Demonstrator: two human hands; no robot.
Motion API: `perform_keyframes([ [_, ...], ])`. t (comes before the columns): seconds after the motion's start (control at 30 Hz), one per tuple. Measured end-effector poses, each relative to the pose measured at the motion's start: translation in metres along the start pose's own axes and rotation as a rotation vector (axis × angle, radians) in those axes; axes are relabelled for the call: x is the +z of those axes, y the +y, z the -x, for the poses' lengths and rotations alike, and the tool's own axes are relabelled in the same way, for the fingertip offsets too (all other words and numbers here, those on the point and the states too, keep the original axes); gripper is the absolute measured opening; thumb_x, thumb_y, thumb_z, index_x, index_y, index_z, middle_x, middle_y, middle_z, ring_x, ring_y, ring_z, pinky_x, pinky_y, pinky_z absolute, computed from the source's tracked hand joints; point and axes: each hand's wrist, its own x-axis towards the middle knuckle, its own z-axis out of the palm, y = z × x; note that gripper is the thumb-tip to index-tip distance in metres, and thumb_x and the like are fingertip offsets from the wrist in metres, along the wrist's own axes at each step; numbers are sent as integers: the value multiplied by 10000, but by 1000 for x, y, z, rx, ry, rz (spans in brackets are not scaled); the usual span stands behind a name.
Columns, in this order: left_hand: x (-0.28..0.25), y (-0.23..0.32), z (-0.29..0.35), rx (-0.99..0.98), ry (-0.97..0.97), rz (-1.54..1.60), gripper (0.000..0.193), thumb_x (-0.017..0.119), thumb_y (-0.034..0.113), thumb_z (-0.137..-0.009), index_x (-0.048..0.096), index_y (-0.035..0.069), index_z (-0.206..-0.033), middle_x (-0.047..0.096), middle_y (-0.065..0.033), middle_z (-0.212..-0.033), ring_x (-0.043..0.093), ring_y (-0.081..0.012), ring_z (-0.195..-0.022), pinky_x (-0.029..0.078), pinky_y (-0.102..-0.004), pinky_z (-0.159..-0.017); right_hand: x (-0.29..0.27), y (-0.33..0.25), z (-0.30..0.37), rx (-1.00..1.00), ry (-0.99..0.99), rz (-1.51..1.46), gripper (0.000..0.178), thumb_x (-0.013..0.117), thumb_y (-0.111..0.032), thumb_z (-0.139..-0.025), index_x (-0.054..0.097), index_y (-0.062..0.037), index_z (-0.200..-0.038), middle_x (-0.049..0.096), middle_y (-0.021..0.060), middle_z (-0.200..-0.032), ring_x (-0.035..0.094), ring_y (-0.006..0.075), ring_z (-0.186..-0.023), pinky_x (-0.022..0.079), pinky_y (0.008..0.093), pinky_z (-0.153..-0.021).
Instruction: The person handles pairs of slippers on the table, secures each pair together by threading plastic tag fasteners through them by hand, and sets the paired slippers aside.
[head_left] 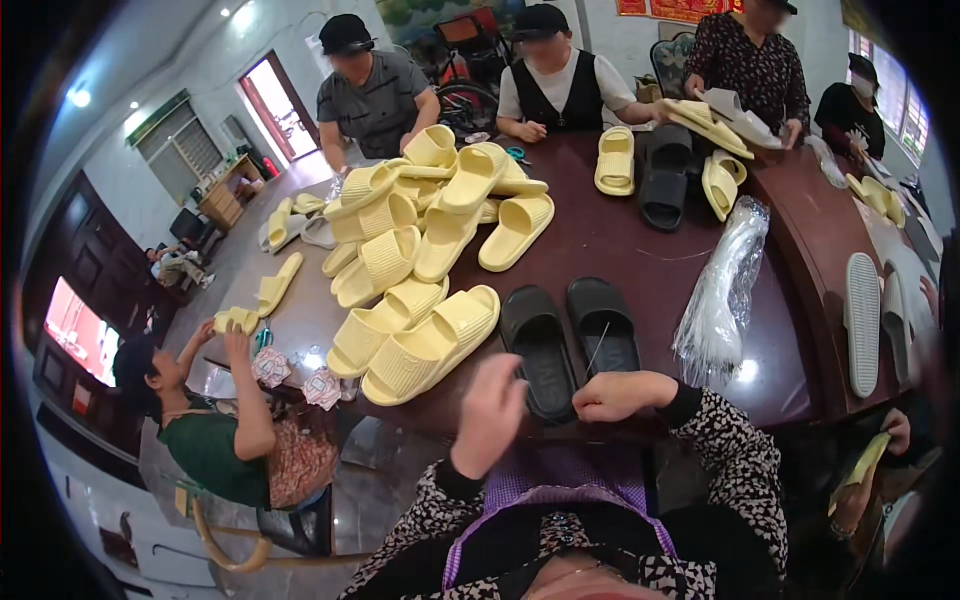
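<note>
A: Head view. Right hand, status?

B: Curled into a loose fist at the near table edge, pinching a thin pale strand that rises from the knuckles over the right-hand slipper of the black pair. The fist rests against the heel end of that slipper.

A: Left hand?

B: Raised a little, blurred, fingers bent narrow. Whether it holds anything, cannot tell. It sits just in front of the black pair's left slipper, near the closest yellow slipper.

A: Where does the black pair lie?

B: Side by side on the dark brown table, toes away from the wearer, directly ahead of both hands.

A: Surroundings?

B: A heap of yellow slippers to the left and farther back. A bundle of clear plastic bags to the right of the black pair, close but apart. Beyond, a second black pair with more yellow ones beside it. White soles lie at the far right.

A: Other people?

B: Several around the table. One in a green top sits low at the left, both hands up on a yellow slipper. Three stand or sit along the far side, handling yellow slippers.

A: Sleeves on the wearer?

B: Black-and-white patterned, both forearms entering from the lower edge.
</note>
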Motion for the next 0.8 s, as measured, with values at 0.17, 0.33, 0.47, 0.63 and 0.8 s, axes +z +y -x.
perform_keyframes([
  [0.17, 48, 12, 12, -245, -299, 383, 233, 592, 71, -903, 606, -6, -1122, 679, -88, -920, 586, -100, -662, 477, -250, -600, -9, -2, 1, -22, 12, -52, 242, 525, -221, -869, 647, -12, -878, 665, 182, -814, 651, 329, -776, 498, 406, -708],
  [0.33, 56, -7, 18, -494, -465, 573, 189, 566, 103, -939, 622, -12, -1078, 682, -40, -871, 585, -70, -669, 464, -223, -574, -13, 3, 9, -37, 67, -203, 203, 555, -204, -906, 633, -17, -901, 638, 98, -750, 608, 176, -694, 481, 334, -647],
  [0.47, 53, -1, 21, -343, -427, 432, 149, 593, 108, -920, 651, -6, -997, 686, -55, -833, 613, -84, -694, 487, -239, -611, -15, 9, 11, 19, 73, -322, 219, 545, -210, -930, 631, -11, -895, 612, 28, -725, 565, 113, -682, 465, 292, -618],
  [0.63, 43, 11, 20, -139, -505, 283, 148, 616, 122, -872, 653, 9, -959, 668, -167, -807, 674, -291, -720, 521, -357, -654, -15, 16, 8, 173, -65, -521, 198, 559, -210, -936, 637, -43, -862, 512, -40, -628, 450, 43, -540, 347, 228, -464],
  [0.8, 59, 11, 19, -43, -484, 113, 117, 622, 161, -850, 643, 47, -866, 645, -196, -747, 648, -388, -710, 516, -455, -627, -5, 34, -4, 268, -134, -543, 211, 581, -259, -902, 610, -78, -798, 509, -25, -619, 440, 73, -469, 336, 247, -406],
])
